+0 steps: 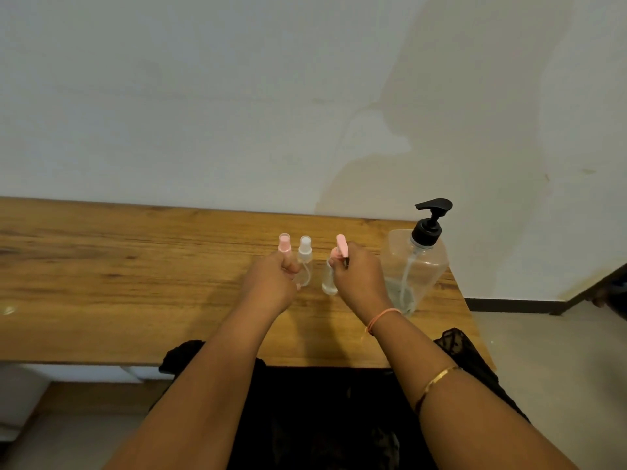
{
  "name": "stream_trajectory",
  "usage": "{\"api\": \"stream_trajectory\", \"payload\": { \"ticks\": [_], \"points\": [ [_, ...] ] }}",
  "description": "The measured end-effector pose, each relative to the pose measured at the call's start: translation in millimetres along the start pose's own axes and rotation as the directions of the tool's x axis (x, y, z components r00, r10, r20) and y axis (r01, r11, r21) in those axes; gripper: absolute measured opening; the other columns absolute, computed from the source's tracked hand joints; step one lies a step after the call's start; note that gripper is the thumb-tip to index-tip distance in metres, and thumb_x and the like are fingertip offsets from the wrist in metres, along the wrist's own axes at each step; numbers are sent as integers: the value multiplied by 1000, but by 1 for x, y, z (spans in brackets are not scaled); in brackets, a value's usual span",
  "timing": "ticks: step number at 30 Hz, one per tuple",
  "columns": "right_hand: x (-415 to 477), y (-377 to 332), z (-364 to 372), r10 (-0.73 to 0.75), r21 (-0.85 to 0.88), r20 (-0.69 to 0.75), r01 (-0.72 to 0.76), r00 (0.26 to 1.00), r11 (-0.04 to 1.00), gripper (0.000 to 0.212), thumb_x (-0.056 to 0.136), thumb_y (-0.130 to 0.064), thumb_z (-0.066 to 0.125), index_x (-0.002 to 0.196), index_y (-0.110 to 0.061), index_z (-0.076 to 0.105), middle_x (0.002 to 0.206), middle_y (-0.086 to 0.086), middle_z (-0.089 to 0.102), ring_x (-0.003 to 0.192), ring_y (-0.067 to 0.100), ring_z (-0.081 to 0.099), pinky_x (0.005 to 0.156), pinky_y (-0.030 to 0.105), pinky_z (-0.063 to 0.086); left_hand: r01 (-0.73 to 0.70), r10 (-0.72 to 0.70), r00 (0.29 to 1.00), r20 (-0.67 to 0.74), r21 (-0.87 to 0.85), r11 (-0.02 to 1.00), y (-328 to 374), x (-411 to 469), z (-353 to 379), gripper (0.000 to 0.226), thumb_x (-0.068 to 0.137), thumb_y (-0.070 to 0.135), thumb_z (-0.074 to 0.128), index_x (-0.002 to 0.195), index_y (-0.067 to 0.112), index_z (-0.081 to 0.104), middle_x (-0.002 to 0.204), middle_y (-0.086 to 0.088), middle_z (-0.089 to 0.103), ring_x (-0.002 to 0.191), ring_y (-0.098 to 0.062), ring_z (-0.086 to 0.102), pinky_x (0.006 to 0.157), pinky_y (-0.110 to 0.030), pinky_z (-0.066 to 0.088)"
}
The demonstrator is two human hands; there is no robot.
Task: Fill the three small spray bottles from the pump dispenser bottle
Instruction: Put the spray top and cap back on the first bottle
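Where three small clear plastic spray bottles stand in a row on the brown wooden table (135,266), the left pink-topped spray bottle (284,243) is gripped by the curled fingers of the left hand (271,283). The clear-capped middle spray bottle (305,254) is left free just beside it. The pink top of the right spray bottle (329,281) is pinched by the right hand (359,276). The large clear pump dispenser bottle with a black pump head (419,266) is seen upright just right of that hand, before a white wall (203,96).
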State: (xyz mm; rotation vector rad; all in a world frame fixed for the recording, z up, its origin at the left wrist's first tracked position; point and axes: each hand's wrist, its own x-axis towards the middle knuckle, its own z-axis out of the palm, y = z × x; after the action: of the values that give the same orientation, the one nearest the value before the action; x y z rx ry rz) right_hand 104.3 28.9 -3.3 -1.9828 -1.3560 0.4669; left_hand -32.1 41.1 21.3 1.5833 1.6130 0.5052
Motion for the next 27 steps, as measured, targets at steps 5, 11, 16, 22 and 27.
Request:
{"api": "stream_trajectory", "payload": {
  "ticks": [5, 11, 16, 22, 27],
  "points": [
    [14, 4, 11, 38, 3, -14, -38, 999, 999, 13, 92, -14, 53, 100, -8, 61, 100, 12, 64, 92, 27, 59, 74, 29, 43, -24, 18, 996, -87, -68, 997, 1, 5, -1, 24, 84, 4, 62, 84, 27, 55, 99, 5, 65, 90, -14, 59, 69, -24, 42],
    [28, 6, 18, 78, 17, -43, -78, 996, 997, 16, 94, -14, 50, 104, -6, 59, 103, 14, 64, 94, 30, 59, 75, 32, 44, -78, 44, 979, -198, -167, 983, 6, 8, -6, 21, 83, 3, 62, 94, 21, 60, 96, 7, 63, 84, -10, 58, 57, -18, 40],
    [26, 8, 22, 117, 73, -58, -113, 991, 991, 15, 94, -15, 49, 104, -8, 57, 101, 12, 63, 87, 26, 56, 71, 29, 43, -112, 69, 972, -226, -185, 976, 8, 8, -5, 19, 82, 5, 63, 94, 20, 62, 96, 5, 64, 87, -13, 61, 64, -22, 46],
    [17, 5, 21, 132, 181, -89, -114, 987, 977, 22, 96, -20, 48, 117, -13, 52, 107, 7, 62, 89, 19, 53, 72, 25, 38, -133, 91, 962, -259, -150, 980, 7, 7, -3, 19, 83, 4, 61, 94, 19, 61, 95, 5, 63, 80, -8, 56, 60, -20, 43],
    [10, -5, 11, 116, 179, -99, -97, 988, 979, 43, 94, -15, 52, 136, -11, 41, 129, 9, 53, 117, 23, 50, 87, 24, 38, -151, 125, 953, -278, -77, 986, 7, 8, 3, 21, 82, 8, 63, 96, 24, 60, 102, 7, 64, 90, -14, 61, 67, -27, 47]
  ]
}}
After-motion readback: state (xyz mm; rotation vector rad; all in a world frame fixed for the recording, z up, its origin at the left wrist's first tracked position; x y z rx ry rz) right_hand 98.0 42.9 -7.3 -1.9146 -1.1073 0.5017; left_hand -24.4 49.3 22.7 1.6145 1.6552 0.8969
